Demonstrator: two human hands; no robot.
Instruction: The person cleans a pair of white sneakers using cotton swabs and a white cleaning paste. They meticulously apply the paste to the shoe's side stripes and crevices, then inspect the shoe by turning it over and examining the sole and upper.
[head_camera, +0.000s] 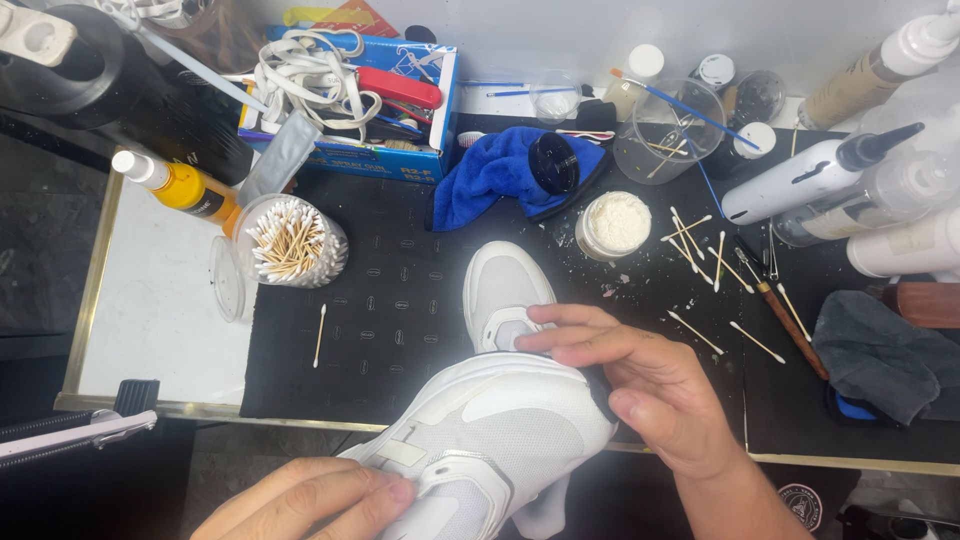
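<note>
Your left hand lies at the bottom edge of the view, fingers together and pressed flat on the lower side of a white sneaker, steadying it rather than closing round it. Your right hand comes in from the lower right; its fingers are stretched out side by side and rest on the sneaker's collar, with the thumb against the upper, a loose pinch on the shoe's edge. The sneaker sits tilted between both hands, over the near edge of the counter, its side turned up toward you. A second white sneaker stands just behind it on the black work mat, toe pointing away from you, and the fingertips of your right hand touch its tongue area.

To the left on the mat stands a clear tub of cotton swabs, its lid lying beside it, and one loose swab lies near. A yellow squeeze bottle lies beyond the tub. Behind the far sneaker there is a blue cloth with a dark jar lid on it, and next to that an open jar of white powder or paste. Used swabs are scattered to the right, near a thin brush and a grey cloth. White spray bottles lie at the far right.
</note>
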